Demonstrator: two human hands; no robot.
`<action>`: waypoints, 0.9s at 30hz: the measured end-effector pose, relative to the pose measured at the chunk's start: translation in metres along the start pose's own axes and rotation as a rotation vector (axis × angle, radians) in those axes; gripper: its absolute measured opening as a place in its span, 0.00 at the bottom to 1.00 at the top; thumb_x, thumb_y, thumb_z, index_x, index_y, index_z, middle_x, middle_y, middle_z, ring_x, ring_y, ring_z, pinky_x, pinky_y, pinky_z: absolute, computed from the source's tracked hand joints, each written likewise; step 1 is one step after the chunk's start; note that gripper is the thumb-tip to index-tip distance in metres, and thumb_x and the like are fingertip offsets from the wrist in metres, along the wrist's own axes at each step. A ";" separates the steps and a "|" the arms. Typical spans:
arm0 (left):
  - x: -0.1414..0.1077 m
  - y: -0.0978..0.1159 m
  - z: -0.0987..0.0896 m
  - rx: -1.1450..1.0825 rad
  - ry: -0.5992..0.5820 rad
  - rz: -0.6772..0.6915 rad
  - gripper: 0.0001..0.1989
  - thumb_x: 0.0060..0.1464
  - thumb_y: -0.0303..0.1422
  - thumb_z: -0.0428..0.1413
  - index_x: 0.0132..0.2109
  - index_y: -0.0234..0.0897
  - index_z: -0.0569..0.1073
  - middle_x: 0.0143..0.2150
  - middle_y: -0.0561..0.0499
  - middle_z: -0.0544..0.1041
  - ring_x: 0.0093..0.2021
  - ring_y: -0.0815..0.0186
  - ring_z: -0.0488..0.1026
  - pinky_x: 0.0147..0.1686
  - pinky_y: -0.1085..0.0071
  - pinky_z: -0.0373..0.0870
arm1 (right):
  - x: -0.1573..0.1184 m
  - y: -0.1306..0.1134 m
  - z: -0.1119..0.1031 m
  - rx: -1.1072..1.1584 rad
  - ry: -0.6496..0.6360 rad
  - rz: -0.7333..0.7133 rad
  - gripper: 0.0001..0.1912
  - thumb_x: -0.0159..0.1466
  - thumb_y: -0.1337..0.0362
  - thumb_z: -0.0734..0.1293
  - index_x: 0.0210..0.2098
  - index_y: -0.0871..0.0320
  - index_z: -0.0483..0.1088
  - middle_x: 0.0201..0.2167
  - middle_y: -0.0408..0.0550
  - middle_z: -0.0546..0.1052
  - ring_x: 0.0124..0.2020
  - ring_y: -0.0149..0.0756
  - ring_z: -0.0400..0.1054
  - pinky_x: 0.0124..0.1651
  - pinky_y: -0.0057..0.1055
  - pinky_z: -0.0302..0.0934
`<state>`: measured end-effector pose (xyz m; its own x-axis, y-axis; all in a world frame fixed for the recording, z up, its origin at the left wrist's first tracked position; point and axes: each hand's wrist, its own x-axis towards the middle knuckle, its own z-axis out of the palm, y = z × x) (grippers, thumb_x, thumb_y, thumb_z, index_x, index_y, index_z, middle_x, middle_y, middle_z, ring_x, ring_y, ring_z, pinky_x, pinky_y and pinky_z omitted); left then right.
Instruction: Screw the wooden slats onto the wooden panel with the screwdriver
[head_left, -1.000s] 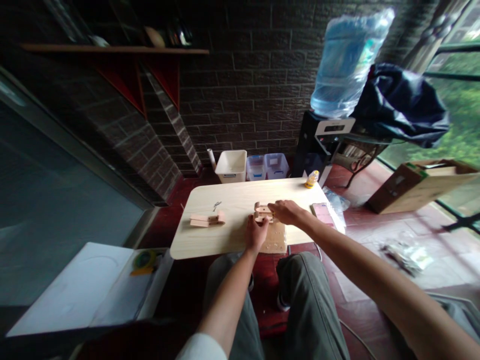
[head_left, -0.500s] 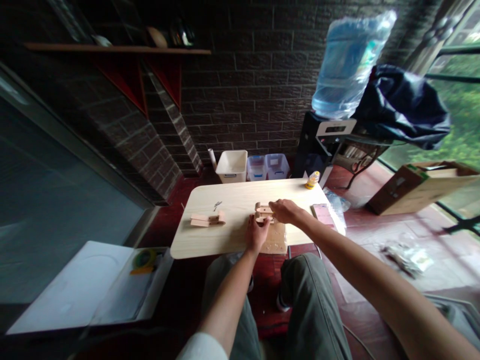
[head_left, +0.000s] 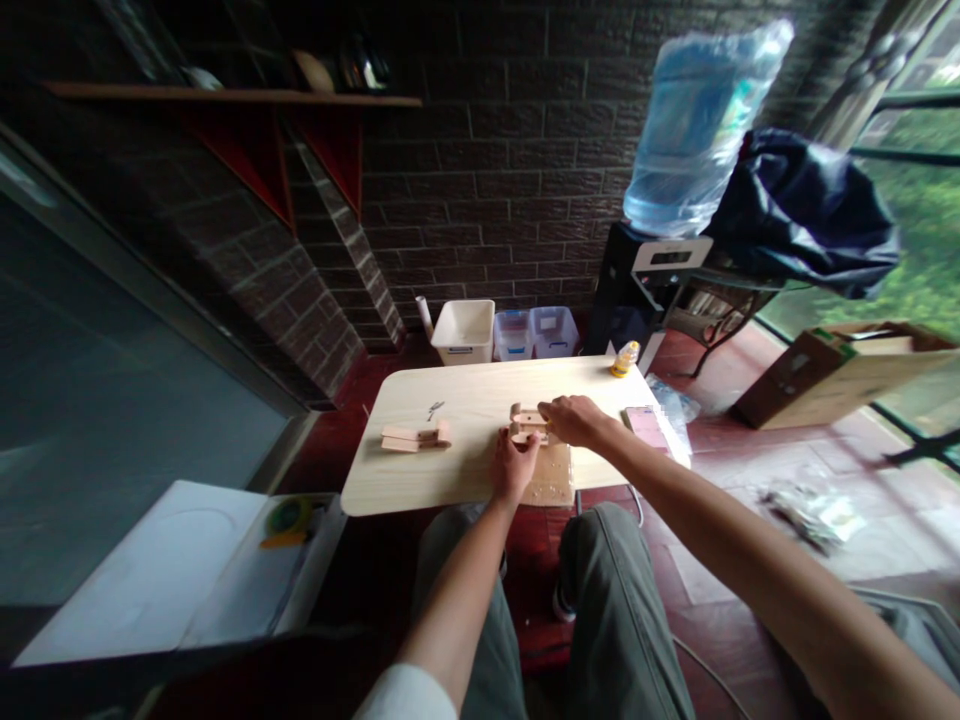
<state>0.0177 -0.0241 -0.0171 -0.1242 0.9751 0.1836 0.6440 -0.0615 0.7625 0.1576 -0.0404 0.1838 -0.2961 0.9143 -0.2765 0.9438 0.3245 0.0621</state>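
On the pale wooden table (head_left: 435, 385), my left hand (head_left: 515, 462) grips the near side of a small wooden assembly (head_left: 529, 420). At the assembly's right end is my right hand (head_left: 570, 418), its fingers closed; anything between them is too small to make out. A brown board (head_left: 553, 478) lies beneath and in front of the assembly at the table's front edge. To the left rests another jointed wooden piece (head_left: 416, 438), with small dark metal parts (head_left: 435, 409) behind it.
A yellow-capped bottle (head_left: 625, 359) and a pink pad (head_left: 646, 428) are at the table's right. Behind the table stand a cream bin (head_left: 464, 332) and clear bins (head_left: 553, 332). A water dispenser (head_left: 637, 290) is back right, a cardboard box (head_left: 832, 370) farther right.
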 end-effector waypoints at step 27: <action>-0.001 0.008 -0.007 -0.077 -0.016 0.005 0.25 0.60 0.44 0.62 0.60 0.36 0.75 0.53 0.39 0.81 0.54 0.51 0.79 0.55 0.61 0.74 | 0.005 0.005 0.010 0.019 0.020 -0.014 0.16 0.73 0.65 0.61 0.57 0.58 0.71 0.51 0.61 0.82 0.50 0.51 0.80 0.45 0.37 0.69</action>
<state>0.0178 -0.0270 -0.0073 -0.1090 0.9779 0.1784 0.5846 -0.0821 0.8072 0.1620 -0.0366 0.1728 -0.3124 0.9143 -0.2577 0.9420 0.3332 0.0402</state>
